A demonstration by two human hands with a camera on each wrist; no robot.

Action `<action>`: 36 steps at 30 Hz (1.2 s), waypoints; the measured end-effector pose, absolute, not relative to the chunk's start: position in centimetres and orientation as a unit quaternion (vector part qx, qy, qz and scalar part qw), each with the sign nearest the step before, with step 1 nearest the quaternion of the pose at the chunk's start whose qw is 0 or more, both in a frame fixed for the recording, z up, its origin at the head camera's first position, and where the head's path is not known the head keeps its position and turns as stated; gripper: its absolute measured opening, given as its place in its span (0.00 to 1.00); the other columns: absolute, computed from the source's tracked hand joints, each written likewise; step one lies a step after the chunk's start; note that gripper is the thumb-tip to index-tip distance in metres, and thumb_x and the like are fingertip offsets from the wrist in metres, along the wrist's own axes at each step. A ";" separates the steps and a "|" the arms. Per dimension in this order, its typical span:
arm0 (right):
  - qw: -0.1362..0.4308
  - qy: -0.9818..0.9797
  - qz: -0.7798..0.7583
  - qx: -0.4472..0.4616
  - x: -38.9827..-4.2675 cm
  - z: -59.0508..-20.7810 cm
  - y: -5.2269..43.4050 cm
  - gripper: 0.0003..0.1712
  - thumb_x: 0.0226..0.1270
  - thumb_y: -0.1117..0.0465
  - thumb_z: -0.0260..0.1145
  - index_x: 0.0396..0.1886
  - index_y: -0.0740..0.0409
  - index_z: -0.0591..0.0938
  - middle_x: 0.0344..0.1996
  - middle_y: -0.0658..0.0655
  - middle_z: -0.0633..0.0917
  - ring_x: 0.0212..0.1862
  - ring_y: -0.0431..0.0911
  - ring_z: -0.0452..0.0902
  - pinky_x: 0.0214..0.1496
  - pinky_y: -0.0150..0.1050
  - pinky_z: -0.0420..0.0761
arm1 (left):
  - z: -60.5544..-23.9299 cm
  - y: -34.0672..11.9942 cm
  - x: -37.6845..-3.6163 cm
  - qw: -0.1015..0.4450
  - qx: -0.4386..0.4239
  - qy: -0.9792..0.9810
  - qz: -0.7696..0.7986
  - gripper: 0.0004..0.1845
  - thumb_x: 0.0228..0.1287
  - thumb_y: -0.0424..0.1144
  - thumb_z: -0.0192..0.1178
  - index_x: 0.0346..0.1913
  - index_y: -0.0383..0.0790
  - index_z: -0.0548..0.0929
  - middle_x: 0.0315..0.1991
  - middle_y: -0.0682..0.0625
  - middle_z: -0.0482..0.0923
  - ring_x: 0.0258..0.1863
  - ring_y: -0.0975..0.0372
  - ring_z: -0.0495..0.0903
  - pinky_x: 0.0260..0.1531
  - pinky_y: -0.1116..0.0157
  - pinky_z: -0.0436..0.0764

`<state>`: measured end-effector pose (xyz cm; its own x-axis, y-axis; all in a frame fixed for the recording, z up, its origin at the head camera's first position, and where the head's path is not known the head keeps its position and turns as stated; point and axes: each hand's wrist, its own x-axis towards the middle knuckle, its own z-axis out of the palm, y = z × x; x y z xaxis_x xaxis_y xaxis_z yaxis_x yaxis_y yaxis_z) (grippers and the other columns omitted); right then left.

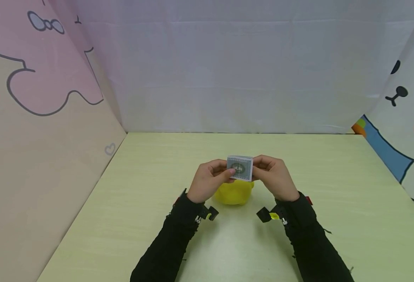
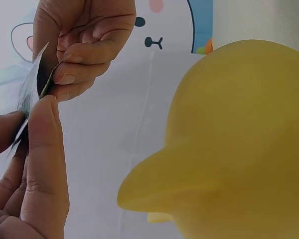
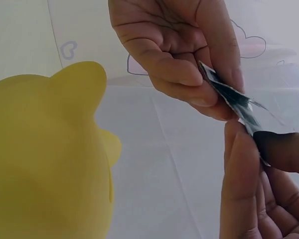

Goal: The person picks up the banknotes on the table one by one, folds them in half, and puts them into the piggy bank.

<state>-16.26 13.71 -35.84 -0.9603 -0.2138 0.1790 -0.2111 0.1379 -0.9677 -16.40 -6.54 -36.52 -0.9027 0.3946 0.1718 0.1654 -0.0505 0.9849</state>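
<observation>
A folded grey-green banknote (image 1: 244,162) is held up between both hands over the table. My left hand (image 1: 208,180) pinches its left side, the thumb lying across the printed face. At the right edge, my right hand (image 1: 275,178) pinches it between thumb and fingers. In the right wrist view the banknote (image 3: 244,110) is seen edge-on, its layers slightly parted. Just below and nearer than the hands stands a yellow rounded figure (image 1: 233,194), partly covered by them. Both wrist views show this figure's (image 2: 239,134) smooth surface and ear-like bumps; neither hand touches it.
The pale wooden table (image 1: 122,219) runs back to a white curtain (image 1: 228,78). A pink and cream printed panel (image 1: 44,149) borders the left, and a panel with a white cartoon animal (image 1: 404,129) the right. Small dark devices (image 1: 264,214) are strapped at both wrists.
</observation>
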 end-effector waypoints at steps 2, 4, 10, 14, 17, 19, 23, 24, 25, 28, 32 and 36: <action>0.002 0.756 -0.640 -0.140 -16.2 -35.8 13.7 0.12 0.63 0.63 0.62 0.43 0.67 0.80 0.35 0.53 0.85 0.30 0.45 0.81 0.33 0.37 0.83 | -36.5 -6.5 -16.4 0.081 0.202 0.682 0.699 0.14 0.62 0.33 0.57 0.49 0.30 0.78 0.44 0.36 0.79 0.38 0.56 0.83 0.40 0.60 0.82; 0.002 0.757 -0.638 -0.138 -16.2 -35.8 13.7 0.13 0.63 0.63 0.62 0.43 0.67 0.80 0.35 0.55 0.85 0.31 0.44 0.82 0.33 0.37 0.83 | -36.5 -6.5 -16.4 0.078 0.200 0.680 0.701 0.14 0.62 0.33 0.58 0.49 0.30 0.78 0.44 0.35 0.79 0.38 0.57 0.83 0.39 0.60 0.82; 0.000 0.744 -0.652 -0.145 -16.2 -35.7 14.0 0.17 0.66 0.59 0.59 0.45 0.69 0.79 0.34 0.54 0.85 0.31 0.46 0.82 0.35 0.38 0.84 | -36.4 -6.6 -16.4 0.069 0.186 0.687 0.699 0.13 0.62 0.32 0.58 0.48 0.28 0.79 0.43 0.35 0.80 0.34 0.59 0.83 0.37 0.63 0.83; -0.002 0.729 -0.667 -0.151 -16.1 -35.6 14.1 0.18 0.67 0.58 0.58 0.45 0.72 0.78 0.31 0.53 0.84 0.31 0.47 0.81 0.35 0.39 0.84 | -36.4 -6.5 -16.5 0.063 0.177 0.694 0.695 0.13 0.61 0.32 0.59 0.47 0.29 0.79 0.42 0.36 0.80 0.33 0.58 0.83 0.36 0.63 0.83; -0.003 0.723 -0.673 -0.155 -16.1 -35.5 14.1 0.18 0.67 0.59 0.58 0.44 0.73 0.78 0.30 0.54 0.83 0.30 0.47 0.81 0.34 0.39 0.84 | -36.5 -6.6 -16.5 0.059 0.173 0.697 0.693 0.12 0.61 0.32 0.59 0.46 0.29 0.79 0.41 0.36 0.80 0.32 0.58 0.82 0.35 0.63 0.83; -0.003 0.722 -0.674 -0.156 -16.1 -35.5 14.1 0.18 0.66 0.59 0.59 0.44 0.73 0.78 0.30 0.54 0.84 0.29 0.47 0.81 0.34 0.38 0.84 | -36.4 -6.6 -16.5 0.057 0.171 0.698 0.693 0.12 0.61 0.32 0.59 0.45 0.30 0.80 0.40 0.36 0.80 0.31 0.58 0.82 0.35 0.63 0.83; 0.004 0.728 -0.668 -0.155 -16.1 -35.4 14.0 0.18 0.64 0.60 0.61 0.45 0.72 0.78 0.31 0.52 0.84 0.29 0.47 0.81 0.35 0.39 0.84 | -36.4 -6.6 -16.5 0.051 0.173 0.699 0.692 0.12 0.61 0.33 0.60 0.45 0.30 0.80 0.40 0.36 0.81 0.30 0.58 0.82 0.35 0.63 0.83; 0.007 0.732 -0.664 -0.155 -16.0 -35.4 14.0 0.18 0.63 0.59 0.62 0.45 0.71 0.79 0.31 0.52 0.85 0.29 0.47 0.81 0.35 0.39 0.84 | -36.4 -6.7 -16.5 0.049 0.175 0.699 0.692 0.12 0.61 0.33 0.60 0.45 0.30 0.80 0.40 0.37 0.81 0.30 0.59 0.82 0.35 0.63 0.83; 0.011 0.735 -0.660 -0.155 -16.0 -35.4 13.9 0.18 0.63 0.59 0.63 0.44 0.71 0.79 0.32 0.53 0.84 0.29 0.47 0.81 0.35 0.40 0.84 | -36.4 -6.7 -16.5 0.048 0.176 0.699 0.691 0.12 0.61 0.33 0.59 0.45 0.30 0.80 0.40 0.37 0.81 0.30 0.59 0.82 0.35 0.64 0.83; 0.026 0.746 -0.646 -0.156 -16.0 -35.5 13.8 0.17 0.62 0.60 0.64 0.44 0.69 0.79 0.34 0.57 0.84 0.28 0.47 0.81 0.35 0.41 0.84 | -36.4 -6.7 -16.5 0.042 0.181 0.700 0.690 0.12 0.61 0.33 0.59 0.45 0.31 0.80 0.39 0.37 0.81 0.29 0.59 0.82 0.34 0.64 0.83; 0.045 0.755 -0.636 -0.155 -16.1 -35.7 13.7 0.16 0.62 0.60 0.64 0.43 0.68 0.80 0.36 0.63 0.83 0.29 0.49 0.81 0.36 0.45 0.83 | -36.5 -6.7 -16.6 0.039 0.178 0.702 0.688 0.12 0.61 0.33 0.59 0.45 0.31 0.79 0.38 0.37 0.80 0.29 0.60 0.82 0.34 0.64 0.83; 0.055 0.757 -0.633 -0.152 -16.1 -35.8 13.6 0.15 0.62 0.59 0.64 0.42 0.68 0.80 0.33 0.62 0.84 0.30 0.53 0.82 0.36 0.47 0.83 | -36.4 -6.7 -16.6 0.038 0.177 0.705 0.685 0.12 0.61 0.33 0.59 0.46 0.30 0.79 0.38 0.36 0.80 0.29 0.59 0.82 0.34 0.65 0.83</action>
<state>-16.09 13.62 -35.85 -0.9480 -0.2992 0.1090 -0.1602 0.1523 -0.9753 -16.55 -6.69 -36.40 -0.9348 0.3012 0.1884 0.1970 -0.0020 0.9804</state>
